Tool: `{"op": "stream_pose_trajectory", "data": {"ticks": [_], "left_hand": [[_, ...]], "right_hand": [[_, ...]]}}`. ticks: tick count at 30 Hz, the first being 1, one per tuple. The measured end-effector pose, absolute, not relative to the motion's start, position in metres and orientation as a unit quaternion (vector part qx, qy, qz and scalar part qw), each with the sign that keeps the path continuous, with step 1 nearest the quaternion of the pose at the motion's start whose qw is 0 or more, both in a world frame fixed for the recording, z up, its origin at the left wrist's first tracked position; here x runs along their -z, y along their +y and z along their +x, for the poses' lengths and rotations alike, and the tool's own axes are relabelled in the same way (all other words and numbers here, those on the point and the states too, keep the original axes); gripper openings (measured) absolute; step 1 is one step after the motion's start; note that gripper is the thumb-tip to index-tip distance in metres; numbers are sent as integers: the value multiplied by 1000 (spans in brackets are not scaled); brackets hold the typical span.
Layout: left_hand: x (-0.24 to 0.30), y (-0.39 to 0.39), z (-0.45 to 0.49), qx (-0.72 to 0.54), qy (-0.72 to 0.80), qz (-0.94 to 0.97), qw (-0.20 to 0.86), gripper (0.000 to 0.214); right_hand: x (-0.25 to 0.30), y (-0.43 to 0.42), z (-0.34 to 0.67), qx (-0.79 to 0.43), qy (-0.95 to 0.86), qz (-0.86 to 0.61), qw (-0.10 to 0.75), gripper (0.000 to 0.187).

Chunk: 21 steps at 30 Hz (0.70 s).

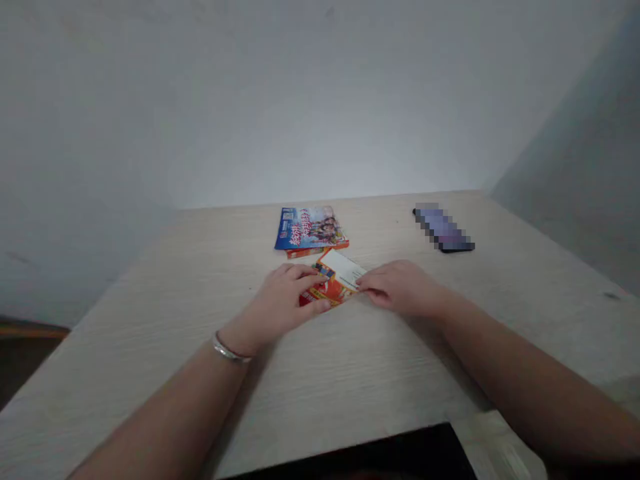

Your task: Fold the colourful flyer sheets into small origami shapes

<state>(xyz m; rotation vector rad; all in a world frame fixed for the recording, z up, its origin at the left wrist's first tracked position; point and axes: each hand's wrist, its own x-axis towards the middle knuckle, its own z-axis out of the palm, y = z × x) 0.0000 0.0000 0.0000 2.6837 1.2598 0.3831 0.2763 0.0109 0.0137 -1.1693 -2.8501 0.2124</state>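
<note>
A pale table [320, 387] adjoins a plain wall [320, 120]. Just in front of the booklets [307, 228] lies a paper leaflet [341, 272]. The left hand [280, 300], fingers spread, rests on it; the right hand [403, 288] pinches its edge. Likely light, easily creased: grasp by edges.

Red, orange and white printed paper [336, 280] on a pale wood-grain table [175, 273].
The paper has yellow touches and a small blue patch. Behind it, a booklet [295, 230] — blue with white lettering and a multicoloured picture — lies over an orange edge [305, 253]. The phone [443, 228] shows black rims around violet-grey mosaic squares; the bracelet [227, 350] is silver, the wall [320, 100] light grey.
</note>
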Motion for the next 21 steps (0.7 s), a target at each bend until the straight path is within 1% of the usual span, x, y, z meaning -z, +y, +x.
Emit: {"op": "stream_pose_trajectory", "data": {"ticks": [2,6,8,12,15,18,21], "left_hand": [[-1,-1,1,-139,403,900,91,54],[-4,-1,3,-170,408,889,120,54],[-6,-1,5,-170,424,881,123,49],[-10,-6,15,-158,470,862,108,39],[-9,-9,23,-154,511,842,81,34],[-6,-10,26,-134,527,837,60,35],[-5,-8,27,-144,557,814,81,36]], "right_hand": [[-14,12,278,-70,-915,-396,33,26],[-16,13,280,-94,-889,-443,63,18],[-16,14,279,-123,-876,-460,81,16],[-9,18,275,-180,-851,-480,116,28],[-5,19,273,-211,-833,-492,138,24],[-7,17,273,-239,-841,-458,161,31],[-9,17,274,-219,-871,-413,150,38]]}}
